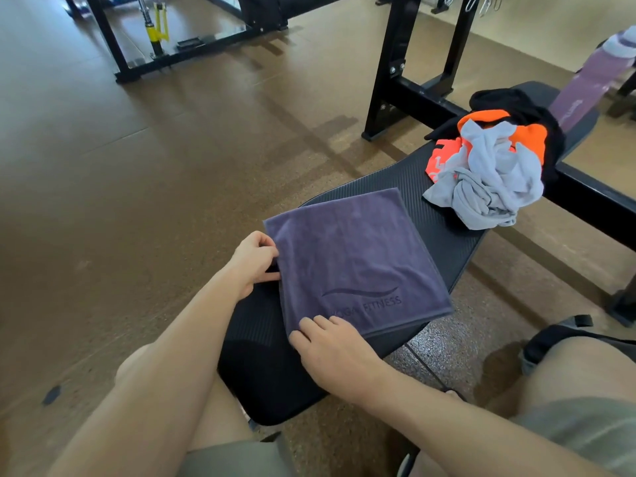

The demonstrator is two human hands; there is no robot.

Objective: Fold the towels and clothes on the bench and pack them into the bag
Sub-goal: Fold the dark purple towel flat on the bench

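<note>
A folded purple towel point(351, 259) with a printed fitness logo lies flat on the black bench point(444, 235). My left hand point(256, 261) pinches the towel's left edge between thumb and fingers. My right hand point(330, 342) rests flat on the towel's near corner, fingers straight. Farther along the bench sits a crumpled pile: a grey garment point(488, 184) on top of an orange one point(447, 149) and a black one point(516, 101). A dark bag point(557, 335) lies on the floor by my right knee, mostly hidden.
A black rack frame point(392, 70) stands beyond the bench. Another towel in light purple point(595, 77) hangs at the far right. More gym equipment with a yellow part point(156, 29) stands at the back left. Brown floor spreads to the left.
</note>
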